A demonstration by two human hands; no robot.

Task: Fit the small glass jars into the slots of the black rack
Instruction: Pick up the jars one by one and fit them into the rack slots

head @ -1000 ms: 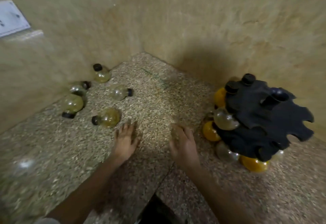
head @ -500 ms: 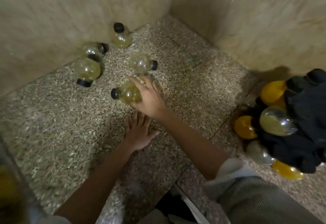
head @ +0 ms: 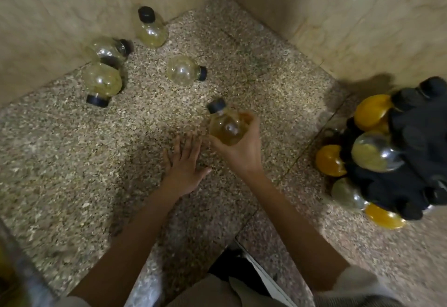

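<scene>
My right hand (head: 242, 147) holds a small round glass jar (head: 226, 126) with a black cap, lifted just above the speckled stone counter (head: 60, 161), cap pointing up and away. My left hand (head: 185, 164) rests flat on the counter, fingers spread, holding nothing. Several more jars lie loose at the back left: one (head: 183, 71) on its side, one (head: 101, 81) cap-down towards me, one (head: 108, 50) by the wall, one (head: 150, 28) in the corner. The black rack (head: 420, 152) stands at the right edge with yellow and clear jars (head: 376, 152) hanging in its slots.
Beige tiled walls (head: 362, 16) enclose the counter at the back and right, forming a corner. The counter's front edge runs near my arms, with a dark gap (head: 227, 265) below. A blurred object (head: 9, 270) sits at the bottom left.
My right hand has picked the nearest jar up off the counter and drawn it back to the right, towards me. My left hand stays flat. The view has shifted slightly.
</scene>
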